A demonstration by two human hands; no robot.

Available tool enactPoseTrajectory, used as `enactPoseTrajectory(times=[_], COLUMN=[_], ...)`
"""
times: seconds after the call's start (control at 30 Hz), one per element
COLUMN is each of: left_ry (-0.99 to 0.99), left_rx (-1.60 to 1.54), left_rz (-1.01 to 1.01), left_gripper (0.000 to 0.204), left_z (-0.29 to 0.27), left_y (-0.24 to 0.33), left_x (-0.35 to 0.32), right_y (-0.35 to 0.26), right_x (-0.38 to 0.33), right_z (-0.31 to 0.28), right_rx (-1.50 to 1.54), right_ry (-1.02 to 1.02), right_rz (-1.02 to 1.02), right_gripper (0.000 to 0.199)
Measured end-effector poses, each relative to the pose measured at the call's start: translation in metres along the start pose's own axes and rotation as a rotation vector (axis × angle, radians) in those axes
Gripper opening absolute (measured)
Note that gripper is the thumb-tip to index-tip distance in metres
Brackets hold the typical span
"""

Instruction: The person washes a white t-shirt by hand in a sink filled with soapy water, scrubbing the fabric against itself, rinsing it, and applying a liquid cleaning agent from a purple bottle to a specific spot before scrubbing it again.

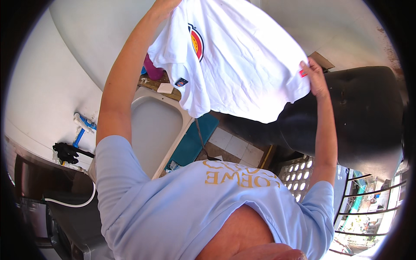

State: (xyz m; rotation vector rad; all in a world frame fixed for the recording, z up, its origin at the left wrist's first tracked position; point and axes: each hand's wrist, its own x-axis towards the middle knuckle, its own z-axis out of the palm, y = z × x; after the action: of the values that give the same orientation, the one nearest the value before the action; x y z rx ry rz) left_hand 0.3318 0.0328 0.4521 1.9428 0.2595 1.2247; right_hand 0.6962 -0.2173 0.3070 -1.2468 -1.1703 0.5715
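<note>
A white T-shirt hangs stretched out in front of me at arm's length, lightly creased. On its chest is a round red, yellow and black print; a small dark tag and a red tag sit near its edges. My left hand is raised at the top edge, closed on the cloth, its fingertips partly cut off by the frame. Farther right and lower, my right hand pinches the shirt's edge beside the red tag, thumb and fingers closed. The shirt hides part of what lies behind it.
Below the left arm is a pale sink basin, with a small white block and purple item behind. A large black padded object stands right. Blue-white pipework is on the left wall; a barred window lower right.
</note>
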Motion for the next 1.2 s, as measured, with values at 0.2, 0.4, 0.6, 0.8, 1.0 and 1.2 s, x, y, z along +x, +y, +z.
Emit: enactPoseTrajectory(times=[0.2,0.4,0.6,0.8,1.0,1.2], left_ry=[0.047,0.001,-0.393,-0.407,-0.221,-0.261], left_rx=[0.562,0.585,0.703,0.644,0.419,0.337], left_rz=[0.264,0.407,0.458,0.194,0.206,0.168], left_gripper=[0.028,0.027,0.041,0.039,0.039,0.040], left_z=[-0.052,-0.020,-0.005,-0.022,-0.015,-0.006], left_y=[-0.053,-0.059,-0.046,-0.121,-0.140,-0.141], left_x=[0.046,0.044,0.006,0.014,0.032,0.042], right_y=[-0.110,-0.179,-0.250,-0.277,-0.306,-0.304], right_x=[0.037,0.065,0.058,0.109,0.123,0.128], right_z=[-0.033,-0.066,-0.055,-0.131,-0.165,-0.172], right_rx=[-0.404,-0.837,-1.077,-1.327,-1.439,-1.402], right_ry=[0.067,0.175,0.176,0.068,0.115,0.111], right_rz=[-0.153,-0.335,-0.270,-0.299,-0.338,-0.151], right_gripper=[0.016,0.028,0.029,0.036,0.042,0.043])
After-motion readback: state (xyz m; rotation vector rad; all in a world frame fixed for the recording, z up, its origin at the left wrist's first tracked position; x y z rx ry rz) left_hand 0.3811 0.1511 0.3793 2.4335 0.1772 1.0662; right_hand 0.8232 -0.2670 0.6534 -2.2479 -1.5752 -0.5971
